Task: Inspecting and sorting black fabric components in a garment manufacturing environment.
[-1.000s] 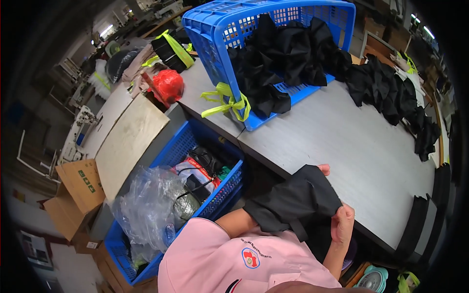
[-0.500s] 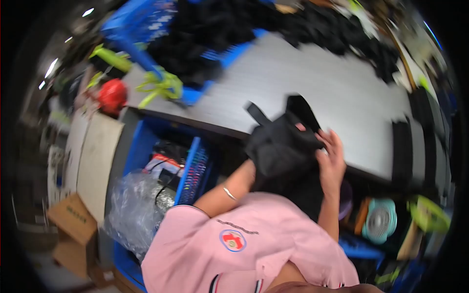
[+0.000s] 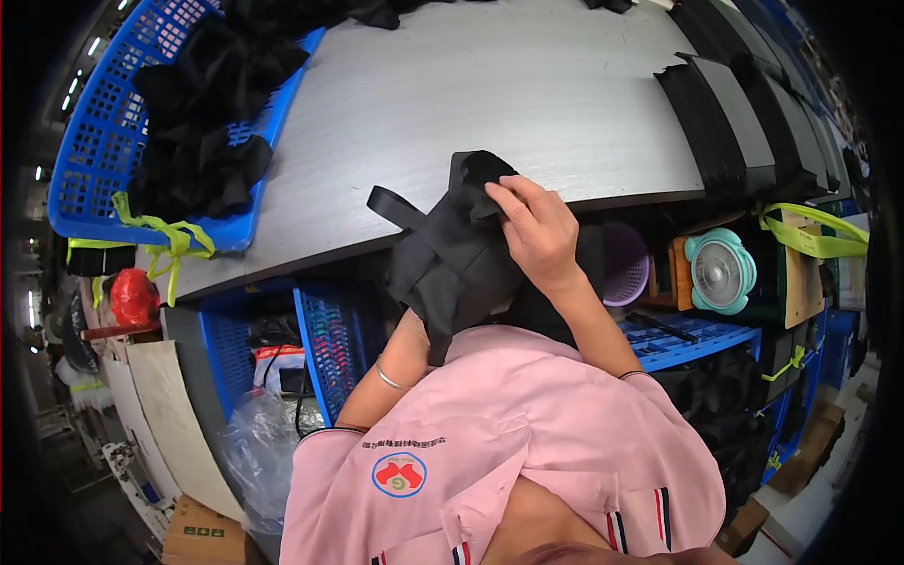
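A black fabric piece (image 3: pixel 457 254), sewn like a small bag with a strap loop (image 3: pixel 394 206) sticking out to the left, is held up in front of my chest at the table's near edge. My left hand (image 3: pixel 412 339) reaches into or under its lower left side; only the wrist with a silver bangle shows, and the fingers are hidden by the cloth. At the upper right, my right hand (image 3: pixel 537 221) pinches the raised black flap between thumb and fingers. More black cloth hangs below, over my lap.
The grey table (image 3: pixel 490 85) spreads ahead. A blue basket (image 3: pixel 94 179) heaped with black cloth stands at its left. Stacks of black and grey strips (image 3: pixel 730 118) lie at the right. Below are a teal fan (image 3: pixel 720 270), a purple bin (image 3: pixel 624 264) and a blue crate (image 3: pixel 226 348).
The view has swung, so the table and baskets sit differently in it. My right hand has gone from loosely open beside the black piece to pinching its upper flap.
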A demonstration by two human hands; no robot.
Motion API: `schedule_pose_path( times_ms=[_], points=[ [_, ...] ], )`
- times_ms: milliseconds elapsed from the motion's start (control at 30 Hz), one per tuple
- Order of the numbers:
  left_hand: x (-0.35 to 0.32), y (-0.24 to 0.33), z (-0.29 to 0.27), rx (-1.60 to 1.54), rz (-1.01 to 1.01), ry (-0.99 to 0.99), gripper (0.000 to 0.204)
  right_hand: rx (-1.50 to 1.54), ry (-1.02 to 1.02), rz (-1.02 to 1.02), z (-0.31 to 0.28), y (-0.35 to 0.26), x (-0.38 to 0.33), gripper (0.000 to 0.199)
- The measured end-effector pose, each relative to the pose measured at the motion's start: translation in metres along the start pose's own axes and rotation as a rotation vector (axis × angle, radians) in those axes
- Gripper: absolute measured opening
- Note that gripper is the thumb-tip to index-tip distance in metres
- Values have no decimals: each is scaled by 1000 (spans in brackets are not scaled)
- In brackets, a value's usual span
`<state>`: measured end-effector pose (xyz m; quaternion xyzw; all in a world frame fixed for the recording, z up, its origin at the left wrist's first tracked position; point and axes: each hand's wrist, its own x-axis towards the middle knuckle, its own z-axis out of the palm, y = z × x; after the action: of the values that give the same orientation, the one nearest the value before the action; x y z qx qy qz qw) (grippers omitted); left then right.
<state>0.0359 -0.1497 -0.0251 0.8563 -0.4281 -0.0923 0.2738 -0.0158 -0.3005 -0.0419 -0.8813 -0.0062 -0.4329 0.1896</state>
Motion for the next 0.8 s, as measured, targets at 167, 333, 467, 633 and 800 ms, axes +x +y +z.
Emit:
schedule_pose_path(
  times_ms=[167, 333, 467, 633, 800],
  points=[
    [12, -45, 3, -676, -162, 70, 42, 609, -561, 172, -24, 18, 5, 20],
    [20, -90, -3, -1327, -299, 158, 43, 730, -441, 167, -36, 53, 33, 14],
    [23, -87, 11, -1637, -226, 140, 45, 570, -177, 446, -12, 92, 67, 16],
    [11, -71, 15, -1302, -396, 198, 38, 124, 180, 349, 6, 98, 49, 25],
    [43, -102, -4, -1166, -454, 611, 64, 898, -83, 934, 19, 66, -10, 25]
  ],
)
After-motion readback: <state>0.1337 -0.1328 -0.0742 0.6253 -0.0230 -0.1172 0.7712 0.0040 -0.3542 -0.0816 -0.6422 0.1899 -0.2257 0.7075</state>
